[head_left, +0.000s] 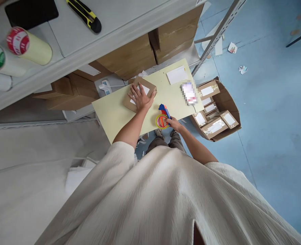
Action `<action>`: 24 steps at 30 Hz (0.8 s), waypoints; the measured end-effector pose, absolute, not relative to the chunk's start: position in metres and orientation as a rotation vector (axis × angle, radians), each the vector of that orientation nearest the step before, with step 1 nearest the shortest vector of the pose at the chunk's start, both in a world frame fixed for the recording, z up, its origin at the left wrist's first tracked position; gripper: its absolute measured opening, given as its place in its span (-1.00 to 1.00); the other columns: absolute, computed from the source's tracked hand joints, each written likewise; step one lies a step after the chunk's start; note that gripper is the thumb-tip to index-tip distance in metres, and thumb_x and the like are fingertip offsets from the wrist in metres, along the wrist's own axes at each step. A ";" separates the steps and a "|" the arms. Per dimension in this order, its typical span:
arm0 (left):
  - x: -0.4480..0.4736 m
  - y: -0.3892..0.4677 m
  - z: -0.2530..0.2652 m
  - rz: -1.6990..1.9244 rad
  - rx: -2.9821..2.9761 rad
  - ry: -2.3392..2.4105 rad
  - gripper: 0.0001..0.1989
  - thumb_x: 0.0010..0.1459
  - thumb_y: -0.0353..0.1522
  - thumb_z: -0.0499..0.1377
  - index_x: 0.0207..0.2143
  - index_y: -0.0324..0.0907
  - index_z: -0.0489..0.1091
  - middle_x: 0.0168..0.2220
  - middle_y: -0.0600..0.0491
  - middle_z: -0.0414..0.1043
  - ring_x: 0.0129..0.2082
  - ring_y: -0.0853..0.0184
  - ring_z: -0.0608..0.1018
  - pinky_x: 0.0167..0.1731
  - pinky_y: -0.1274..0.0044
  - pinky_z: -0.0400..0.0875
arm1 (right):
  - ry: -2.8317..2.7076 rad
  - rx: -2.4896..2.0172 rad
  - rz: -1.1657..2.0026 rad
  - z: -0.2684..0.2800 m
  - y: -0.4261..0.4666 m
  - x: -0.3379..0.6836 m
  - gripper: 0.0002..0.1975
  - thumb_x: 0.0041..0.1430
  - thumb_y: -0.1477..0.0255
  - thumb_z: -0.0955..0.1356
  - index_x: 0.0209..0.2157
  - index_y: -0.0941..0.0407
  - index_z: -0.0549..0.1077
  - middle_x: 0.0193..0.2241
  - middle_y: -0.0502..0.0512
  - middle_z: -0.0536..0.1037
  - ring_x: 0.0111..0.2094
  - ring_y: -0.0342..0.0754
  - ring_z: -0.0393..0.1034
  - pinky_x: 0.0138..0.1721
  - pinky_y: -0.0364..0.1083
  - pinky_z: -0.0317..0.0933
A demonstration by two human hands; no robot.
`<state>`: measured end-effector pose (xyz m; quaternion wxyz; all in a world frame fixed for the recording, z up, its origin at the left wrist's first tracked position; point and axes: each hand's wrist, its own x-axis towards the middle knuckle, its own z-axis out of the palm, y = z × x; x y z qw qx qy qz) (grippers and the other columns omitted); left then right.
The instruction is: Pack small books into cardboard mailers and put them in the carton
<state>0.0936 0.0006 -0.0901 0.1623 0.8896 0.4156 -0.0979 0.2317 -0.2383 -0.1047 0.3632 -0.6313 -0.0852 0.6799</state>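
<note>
At the center of the frame, our left hand (140, 97) lies flat, fingers spread, on a small cardboard box (139, 93) on the pale yellow table (114, 114). Our right hand (173, 123), just below and right, has its fingers closed around a tape dispenser (163, 117) with a blue handle. We judge the box should stay pinned flat and square while the tape is drawn straight across its seam. A white label shows on the box, its writing too small to read. More labeled parcels fill an open carton (216, 109) on the floor at right.
</note>
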 end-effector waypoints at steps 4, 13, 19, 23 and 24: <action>0.112 0.013 -0.105 -0.377 2.487 1.171 0.04 0.43 0.23 0.12 0.75 -0.07 0.03 0.74 -0.19 0.01 0.78 -0.13 -0.18 0.65 -0.26 -0.21 | -0.220 -1.646 1.680 -0.102 -0.230 0.228 -0.59 0.08 0.17 0.54 -0.10 0.07 0.53 -0.21 0.09 0.67 -0.15 0.03 0.52 -0.17 -0.10 0.41; 0.120 0.017 -0.106 -0.164 2.185 1.617 0.03 0.53 0.20 -0.01 0.79 -0.11 -0.21 0.79 -0.20 -0.26 0.79 -0.17 -0.26 0.62 -0.28 -0.07 | -0.259 -1.752 1.671 -0.108 -0.229 0.247 -0.62 -0.03 0.27 0.58 -0.18 0.11 0.56 -0.33 0.04 0.62 -0.28 -0.03 0.43 -0.28 -0.10 0.29; 0.041 0.022 -0.070 -0.178 2.486 1.006 0.11 0.48 0.22 0.11 0.78 -0.18 -0.16 0.79 -0.26 -0.37 0.78 -0.25 -0.33 0.66 -0.20 -0.38 | -0.297 -1.695 1.699 -0.109 -0.234 0.250 -0.67 -0.02 0.26 0.58 -0.25 0.10 0.57 -0.39 0.05 0.60 -0.28 0.00 0.43 -0.27 -0.08 0.30; 0.014 0.040 -0.066 -0.312 2.591 0.587 0.24 0.34 0.33 0.23 0.77 -0.14 -0.07 0.80 -0.25 -0.35 0.78 -0.25 -0.31 0.67 -0.13 -0.49 | -0.291 -1.698 1.683 -0.110 -0.236 0.250 -0.66 -0.06 0.27 0.57 -0.24 0.11 0.59 -0.35 0.09 0.63 -0.24 0.02 0.45 -0.22 -0.06 0.32; 0.013 0.043 -0.068 -0.345 2.609 0.522 0.24 0.33 0.33 0.25 0.77 -0.12 -0.05 0.80 -0.23 -0.37 0.78 -0.24 -0.30 0.67 -0.10 -0.52 | -0.287 -1.703 1.677 -0.110 -0.236 0.250 -0.65 -0.06 0.26 0.57 -0.23 0.12 0.59 -0.33 0.09 0.64 -0.24 0.02 0.44 -0.22 -0.05 0.32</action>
